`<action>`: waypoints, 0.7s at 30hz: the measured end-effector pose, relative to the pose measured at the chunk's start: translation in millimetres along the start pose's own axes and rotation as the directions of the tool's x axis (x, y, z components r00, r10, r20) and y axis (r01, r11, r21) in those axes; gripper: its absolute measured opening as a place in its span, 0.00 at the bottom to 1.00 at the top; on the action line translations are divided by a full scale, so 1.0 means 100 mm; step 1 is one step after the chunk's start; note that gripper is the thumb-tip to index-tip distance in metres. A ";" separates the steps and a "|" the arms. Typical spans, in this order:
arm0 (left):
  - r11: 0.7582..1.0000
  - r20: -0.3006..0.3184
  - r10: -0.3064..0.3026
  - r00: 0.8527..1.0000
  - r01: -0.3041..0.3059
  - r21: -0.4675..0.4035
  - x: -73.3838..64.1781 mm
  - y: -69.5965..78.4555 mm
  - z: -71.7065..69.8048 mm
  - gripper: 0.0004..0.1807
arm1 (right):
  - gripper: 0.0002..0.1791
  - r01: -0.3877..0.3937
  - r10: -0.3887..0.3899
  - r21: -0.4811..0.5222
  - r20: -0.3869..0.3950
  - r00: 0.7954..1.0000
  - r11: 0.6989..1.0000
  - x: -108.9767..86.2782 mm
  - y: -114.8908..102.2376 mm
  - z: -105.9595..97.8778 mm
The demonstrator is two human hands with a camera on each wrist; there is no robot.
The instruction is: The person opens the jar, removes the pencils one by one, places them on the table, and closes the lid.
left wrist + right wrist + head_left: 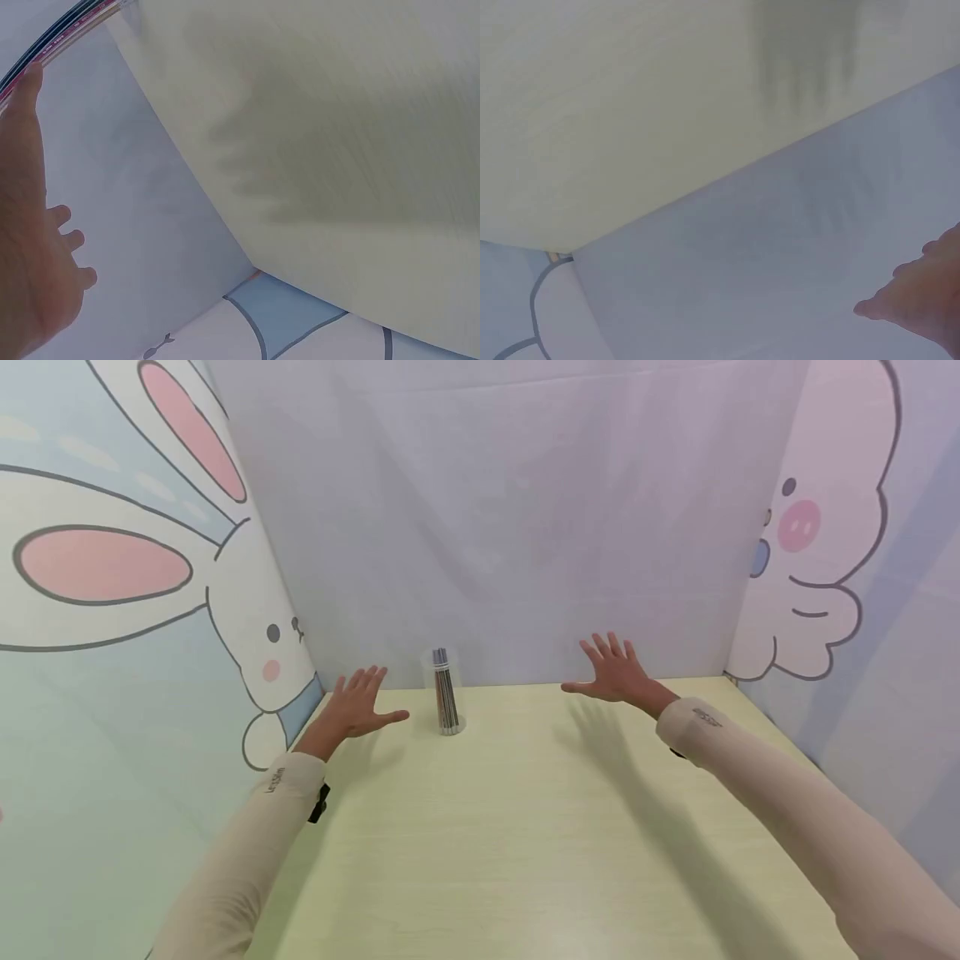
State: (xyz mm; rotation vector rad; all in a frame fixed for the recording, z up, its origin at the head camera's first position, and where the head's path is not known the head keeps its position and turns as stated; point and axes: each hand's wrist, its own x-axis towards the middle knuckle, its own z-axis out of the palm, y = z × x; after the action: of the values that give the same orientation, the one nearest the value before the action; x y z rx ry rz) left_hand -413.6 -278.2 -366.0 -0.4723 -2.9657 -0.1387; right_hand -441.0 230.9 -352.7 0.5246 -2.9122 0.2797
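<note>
A clear cylindrical holder (461,693) stands upright near the back of the table, with several slim pencil-like sticks (446,693) leaning inside it. To its left, my left hand (358,703) is spread above the table, thumb pointing toward the holder, and holds nothing. In the left wrist view the left hand (37,247) shows at the left edge, the sticks (64,34) beyond its thumb. My right hand (617,675) is also spread and bare, well right of the holder. Part of the right hand (922,296) appears at the lower right of the right wrist view.
The pale wood-look table (510,827) meets a plain light cloth wall (510,527) at the back. Side cloths carry a printed rabbit (247,610) at left and a pale cartoon animal (825,560) at right. Both hands cast shadows on the table.
</note>
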 end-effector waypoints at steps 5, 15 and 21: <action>1.000 0.006 0.001 1.000 -0.001 -0.022 0.02 0.05 0.04 0.61 | 0.58 0.006 -0.005 -0.029 0.016 1.000 1.000 0.08 -0.11 -0.03; 0.997 -0.025 -0.003 1.000 0.002 -0.075 0.16 0.13 0.15 0.61 | 0.56 0.066 -0.066 -0.010 -0.007 0.998 0.998 0.33 -0.51 -0.16; 0.983 -0.031 -0.031 0.999 0.025 -0.181 0.21 0.23 0.29 0.61 | 0.56 0.105 -0.105 0.009 -0.012 0.994 0.994 0.49 -0.79 -0.10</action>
State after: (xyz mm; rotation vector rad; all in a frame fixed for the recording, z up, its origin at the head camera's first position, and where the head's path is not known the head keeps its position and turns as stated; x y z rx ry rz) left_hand -429.4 -247.5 -389.8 -0.4443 -2.9405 -0.4172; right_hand -456.3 143.8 -321.3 0.6731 -2.8609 0.2811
